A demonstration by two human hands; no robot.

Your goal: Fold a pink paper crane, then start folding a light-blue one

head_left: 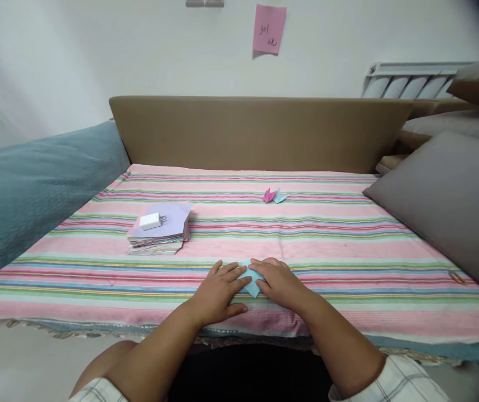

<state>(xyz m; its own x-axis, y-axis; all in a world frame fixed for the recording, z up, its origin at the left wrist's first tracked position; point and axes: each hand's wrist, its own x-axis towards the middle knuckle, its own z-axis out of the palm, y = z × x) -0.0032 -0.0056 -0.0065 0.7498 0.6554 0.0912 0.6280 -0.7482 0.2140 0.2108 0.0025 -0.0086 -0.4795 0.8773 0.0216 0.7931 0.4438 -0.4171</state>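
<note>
A small folded piece of light blue paper (253, 286) lies on the striped cloth near the front edge, its lower corner pointing toward me. My left hand (219, 291) rests flat with fingers spread, its fingertips touching the paper's left side. From the right, my right hand (279, 282) presses its fingers on the paper's upper right part, the thumb on its right edge. The fingers hide part of the paper's sides. Farther back sit two small folded paper pieces, one magenta (268, 195) and one light blue (279, 196), side by side.
At the left, a stack of square paper (159, 237) bears a white charger plug (151, 221). A brown ring-like item (457, 277) lies at the right. Gray cushions (444, 195) stand at the right, a blue-covered armrest (47, 184) at the left, and a brown backrest (256, 134) behind.
</note>
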